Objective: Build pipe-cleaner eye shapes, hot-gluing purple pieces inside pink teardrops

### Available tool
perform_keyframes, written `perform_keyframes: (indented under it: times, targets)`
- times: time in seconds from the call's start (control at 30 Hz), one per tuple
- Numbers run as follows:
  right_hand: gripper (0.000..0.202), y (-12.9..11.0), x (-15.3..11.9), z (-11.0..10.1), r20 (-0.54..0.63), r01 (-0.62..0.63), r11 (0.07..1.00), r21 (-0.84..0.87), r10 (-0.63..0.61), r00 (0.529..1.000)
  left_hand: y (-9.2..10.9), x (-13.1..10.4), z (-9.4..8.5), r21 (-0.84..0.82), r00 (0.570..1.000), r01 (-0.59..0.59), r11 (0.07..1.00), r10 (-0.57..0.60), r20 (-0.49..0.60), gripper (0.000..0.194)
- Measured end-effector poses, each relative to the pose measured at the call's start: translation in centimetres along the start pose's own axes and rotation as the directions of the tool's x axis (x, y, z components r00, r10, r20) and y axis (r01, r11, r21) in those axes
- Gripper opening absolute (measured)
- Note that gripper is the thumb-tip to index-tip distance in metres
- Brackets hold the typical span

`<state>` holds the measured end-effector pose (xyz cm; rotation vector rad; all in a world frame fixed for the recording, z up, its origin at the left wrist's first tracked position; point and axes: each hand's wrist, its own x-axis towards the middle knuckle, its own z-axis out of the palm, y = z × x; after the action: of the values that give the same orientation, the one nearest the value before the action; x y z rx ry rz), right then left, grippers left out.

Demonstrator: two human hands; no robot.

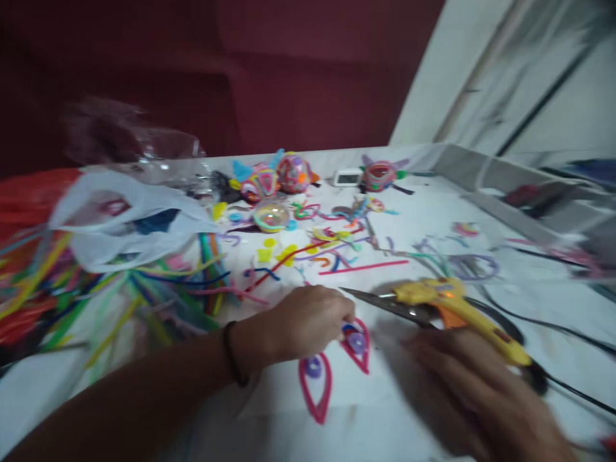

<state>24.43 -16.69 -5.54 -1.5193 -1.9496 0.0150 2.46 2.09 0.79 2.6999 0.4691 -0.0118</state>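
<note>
My left hand (pixel 308 321) is closed, its fingertips at the upper edge of a pink pipe-cleaner teardrop (pixel 367 343) with a purple coil inside. What is between the fingers is hidden. Just below lies a second pink teardrop (pixel 328 391), also with a purple coil. My right hand (pixel 486 391) is smeared by motion, at the lower right. Dark scissors blades (pixel 385 304) point left from just above its fingers; their handles are hidden, and whether the hand grips them is unclear. Beside that hand lies a yellow glue gun (pixel 433 292) with an orange trigger.
Decorated fish-like ornaments (pixel 294 172) stand along the back near a small white digital display (pixel 347 177). A clear round bowl (pixel 271 217) and pipe-cleaner scraps (pixel 363 267) lie mid-table. A white plastic bag (pixel 96 247) and bundled pipe cleaners fill the left. A black cord (pixel 553 326) runs right.
</note>
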Motion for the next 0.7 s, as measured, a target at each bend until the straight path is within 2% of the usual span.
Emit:
perform_keyframes:
  times: [0.03,0.1,0.17,0.47,0.7]
  targets:
    - [0.034,-1.0,1.2,0.1,0.066,0.055,0.998,-0.008,-0.054,0.996,-0.1,0.1,0.1,-0.005,1.0,-0.004,1.0,0.004,-0.013,0.014]
    - [0.028,-2.6,3.3,0.7,-0.002,0.073,0.996,-0.047,-0.073,0.997,-0.3,0.2,0.3,0.004,0.999,-0.032,0.999,0.032,-0.041,0.013]
    - [0.023,-3.4,4.5,1.3,0.03,0.097,0.993,-0.068,-0.095,0.995,-0.3,0.3,0.4,0.003,0.999,-0.036,0.999,0.036,-0.036,0.013]
    - [0.027,-3.8,5.6,1.8,0.093,0.174,0.962,-0.213,-0.157,0.983,-0.5,0.6,0.5,-0.126,0.998,0.055,0.991,-0.058,-0.014,0.009]
    - [0.034,-3.7,5.8,2.5,0.109,0.17,0.949,-0.266,-0.146,0.983,-0.4,0.4,0.5,-0.138,0.999,0.049,0.989,-0.049,0.004,0.01]
